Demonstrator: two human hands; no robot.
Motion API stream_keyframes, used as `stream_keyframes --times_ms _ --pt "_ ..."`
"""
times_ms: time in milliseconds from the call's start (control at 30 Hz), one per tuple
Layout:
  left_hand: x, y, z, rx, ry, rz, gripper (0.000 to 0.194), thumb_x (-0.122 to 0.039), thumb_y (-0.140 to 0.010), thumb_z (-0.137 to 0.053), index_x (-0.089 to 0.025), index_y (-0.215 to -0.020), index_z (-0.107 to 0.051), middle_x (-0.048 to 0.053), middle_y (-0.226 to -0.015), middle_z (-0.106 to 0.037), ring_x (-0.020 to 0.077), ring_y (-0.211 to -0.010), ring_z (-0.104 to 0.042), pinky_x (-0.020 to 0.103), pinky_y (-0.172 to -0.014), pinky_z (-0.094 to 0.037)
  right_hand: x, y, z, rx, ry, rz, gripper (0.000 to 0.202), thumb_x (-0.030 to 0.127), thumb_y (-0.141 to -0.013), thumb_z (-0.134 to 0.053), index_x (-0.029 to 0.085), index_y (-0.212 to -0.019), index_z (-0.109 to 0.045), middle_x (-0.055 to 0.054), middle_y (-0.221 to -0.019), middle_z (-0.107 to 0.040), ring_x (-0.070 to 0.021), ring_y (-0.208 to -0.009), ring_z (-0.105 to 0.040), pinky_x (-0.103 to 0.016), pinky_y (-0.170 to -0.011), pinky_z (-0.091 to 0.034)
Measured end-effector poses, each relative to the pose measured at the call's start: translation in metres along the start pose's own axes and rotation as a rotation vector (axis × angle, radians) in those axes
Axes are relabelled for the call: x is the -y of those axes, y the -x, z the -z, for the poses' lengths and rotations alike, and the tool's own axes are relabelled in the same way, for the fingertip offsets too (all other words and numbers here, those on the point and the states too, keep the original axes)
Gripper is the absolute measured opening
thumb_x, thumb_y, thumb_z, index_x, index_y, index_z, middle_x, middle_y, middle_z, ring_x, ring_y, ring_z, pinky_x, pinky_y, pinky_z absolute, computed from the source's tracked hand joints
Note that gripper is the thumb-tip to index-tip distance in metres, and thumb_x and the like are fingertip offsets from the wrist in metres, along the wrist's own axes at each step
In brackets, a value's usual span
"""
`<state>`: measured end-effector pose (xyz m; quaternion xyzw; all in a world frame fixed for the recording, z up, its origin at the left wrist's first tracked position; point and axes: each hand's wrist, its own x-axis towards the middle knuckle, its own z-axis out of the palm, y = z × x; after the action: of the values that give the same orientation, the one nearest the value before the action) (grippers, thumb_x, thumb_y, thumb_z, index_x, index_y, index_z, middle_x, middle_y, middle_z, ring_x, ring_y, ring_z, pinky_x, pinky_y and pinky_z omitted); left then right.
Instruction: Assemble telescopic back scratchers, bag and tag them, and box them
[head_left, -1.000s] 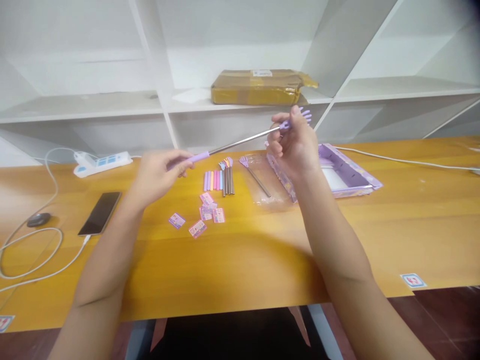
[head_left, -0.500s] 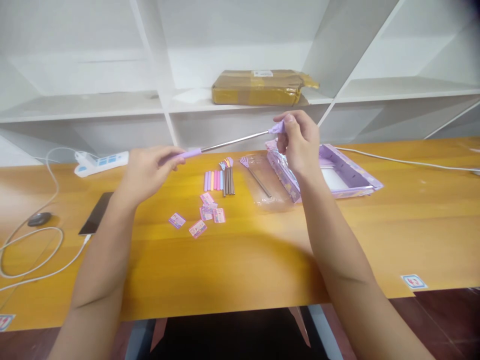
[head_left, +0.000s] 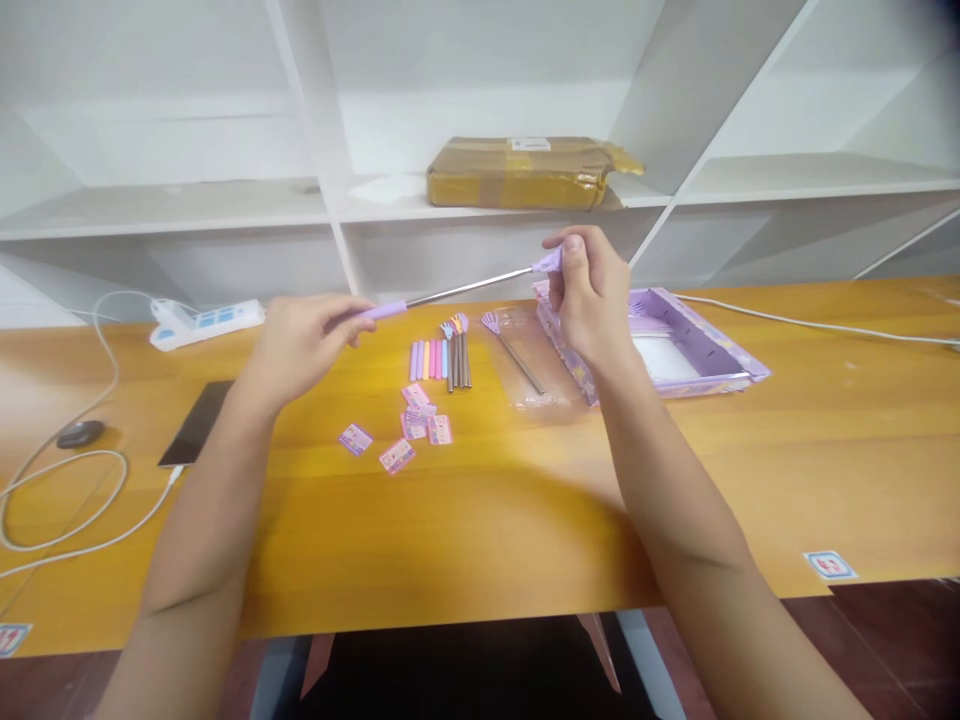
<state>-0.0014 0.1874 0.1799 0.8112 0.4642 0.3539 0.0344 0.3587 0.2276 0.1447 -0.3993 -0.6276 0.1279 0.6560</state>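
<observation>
A telescopic back scratcher (head_left: 471,286) with a silver rod is held up above the table, sloping upward to the right. My left hand (head_left: 304,345) is closed around its purple handle. The fingers of my right hand (head_left: 596,295) pinch its purple head, partly hiding it. Below the rod, several colored tubes (head_left: 428,360) lie in a row beside several metal rods with small hand-shaped heads (head_left: 459,355). Another back scratcher (head_left: 516,355), purple-headed, rests on a clear plastic bag (head_left: 544,395). Several small printed cards (head_left: 396,456) are scattered nearer to me.
A purple open box (head_left: 720,350) stands to the right, partly behind my right forearm. At left are a white power strip (head_left: 210,325), a phone (head_left: 193,428), a black mouse (head_left: 80,434) and white cables. A taped cardboard box (head_left: 517,175) sits on the shelf behind.
My right hand and the back scratcher's head have shifted slightly left and down. The rod between my hands looks a little shorter. My left hand keeps its hold on the handle.
</observation>
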Motion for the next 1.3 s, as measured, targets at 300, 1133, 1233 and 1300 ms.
stream_keyframes --times_ms 300,1133,1233,1300 --pt "-0.001 0.002 0.002 -0.025 -0.008 0.011 0.023 -0.043 -0.104 -0.070 -0.031 -0.111 -0.089 0.000 -0.079 -0.082 0.0184 -0.074 -0.076 0.030 -0.074 -0.057 0.005 0.006 -0.005 -0.016 0.059 0.010 0.054 0.078 -0.108 -0.054 0.029 -0.107 -0.077 -0.004 -0.081 -0.063 -0.0233 -0.079 -0.064 -0.038 -0.074 -0.053" --pt "-0.001 0.003 -0.008 -0.010 0.021 -0.009 0.022 -0.041 -0.103 -0.072 -0.034 -0.113 -0.091 -0.001 -0.080 -0.083 0.0174 -0.071 -0.074 0.029 -0.071 -0.054 0.006 0.011 -0.010 0.039 0.035 -0.022 0.061 0.084 -0.107 -0.050 0.028 -0.109 -0.074 -0.007 -0.092 -0.068 -0.0256 -0.095 -0.069 -0.040 -0.082 -0.054" --pt "-0.002 0.003 -0.009 -0.007 0.028 -0.008 0.023 -0.040 -0.103 -0.072 -0.034 -0.115 -0.091 -0.001 -0.079 -0.083 0.0171 -0.070 -0.073 0.029 -0.070 -0.053 0.006 0.011 -0.012 0.036 0.101 0.005 0.060 0.082 -0.109 -0.049 0.027 -0.107 -0.074 -0.007 -0.093 -0.070 -0.0244 -0.092 -0.068 -0.039 -0.086 -0.054" --pt "-0.001 0.003 -0.011 -0.004 0.029 -0.017 0.023 -0.039 -0.103 -0.072 -0.033 -0.116 -0.091 -0.001 -0.079 -0.083 0.0164 -0.069 -0.073 0.028 -0.071 -0.053 0.005 0.011 -0.013 0.025 0.169 0.032 0.059 0.079 -0.111 -0.045 0.027 -0.106 -0.073 -0.007 -0.092 -0.071 -0.0237 -0.089 -0.067 -0.040 -0.088 -0.053"
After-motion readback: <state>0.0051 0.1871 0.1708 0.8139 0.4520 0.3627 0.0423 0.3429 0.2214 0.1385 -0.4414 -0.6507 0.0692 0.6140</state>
